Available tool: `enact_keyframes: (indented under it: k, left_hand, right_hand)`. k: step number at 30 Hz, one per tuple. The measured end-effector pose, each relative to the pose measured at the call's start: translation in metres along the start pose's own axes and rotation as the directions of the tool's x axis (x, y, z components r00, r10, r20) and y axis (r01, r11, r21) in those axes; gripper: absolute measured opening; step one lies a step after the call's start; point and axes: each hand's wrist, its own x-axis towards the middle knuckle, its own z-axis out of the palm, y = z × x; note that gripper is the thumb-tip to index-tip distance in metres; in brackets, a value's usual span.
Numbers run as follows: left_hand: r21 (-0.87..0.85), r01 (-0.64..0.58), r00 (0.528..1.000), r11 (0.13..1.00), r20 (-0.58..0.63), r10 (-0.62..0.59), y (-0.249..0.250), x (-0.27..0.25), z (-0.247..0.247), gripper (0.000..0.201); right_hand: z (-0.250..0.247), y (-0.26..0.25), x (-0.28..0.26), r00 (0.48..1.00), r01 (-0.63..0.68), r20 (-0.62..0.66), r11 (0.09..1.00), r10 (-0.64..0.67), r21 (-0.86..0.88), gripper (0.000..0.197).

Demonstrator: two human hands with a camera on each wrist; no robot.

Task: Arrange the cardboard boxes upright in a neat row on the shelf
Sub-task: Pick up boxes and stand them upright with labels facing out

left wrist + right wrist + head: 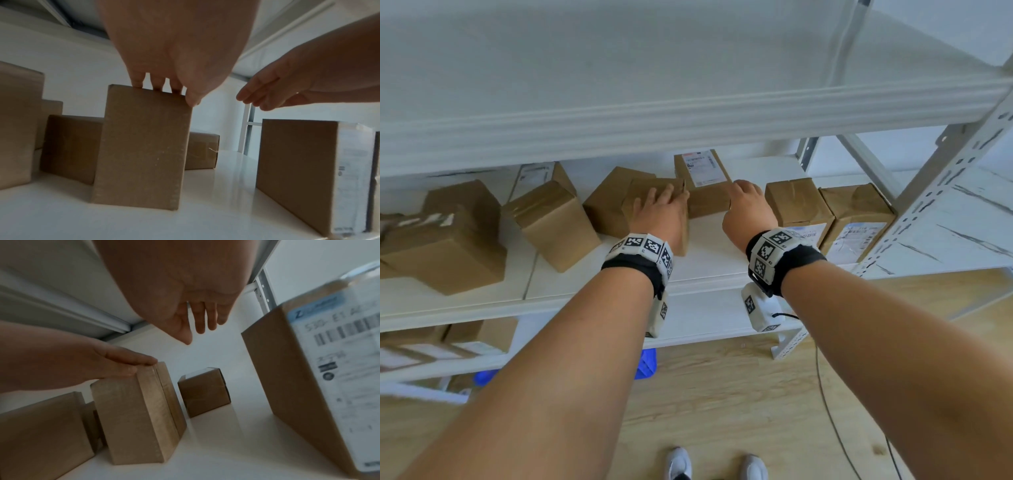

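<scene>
On the white shelf (709, 263) a plain cardboard box (640, 190) (144, 146) (133, 418) stands upright. My left hand (661, 209) (168, 91) (115, 360) grips its top, fingers over the far edge and thumb at the near corner. My right hand (748, 202) (267, 95) (201, 318) hovers to its right, fingers relaxed and holding nothing. Behind the gap between my hands a labelled box (705, 181) (205, 392) lies flat. Two upright boxes (796, 209) (856, 216) stand side by side at the shelf's right end.
More boxes sit askew to the left (551, 222) (445, 236), one (606, 202) just behind the held box. The upper shelf board (688, 113) hangs low overhead. A perforated post (945, 192) bounds the right end. A blue bin (647, 363) stands below.
</scene>
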Motion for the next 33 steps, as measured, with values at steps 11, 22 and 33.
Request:
enact_keyframes:
  k: [11,22,33]
  left_hand:
    - [0.024,0.003,0.995,1.0,-0.102,0.0,-0.05,0.019,0.001,0.06]
    - [0.102,0.021,0.98,0.995,-0.201,0.0,-0.057,0.043,0.008,0.079]
    - [0.098,0.018,0.981,0.995,-0.194,0.001,-0.061,0.045,0.005,0.068]
  right_hand:
    - [0.046,-0.025,0.032,0.991,-0.096,0.087,0.993,0.101,-0.068,0.053]
    - [0.077,-0.024,0.104,0.98,-0.065,0.166,0.968,0.107,-0.24,0.075]
    - [0.083,-0.022,0.111,0.985,-0.015,0.156,0.941,0.071,-0.337,0.051]
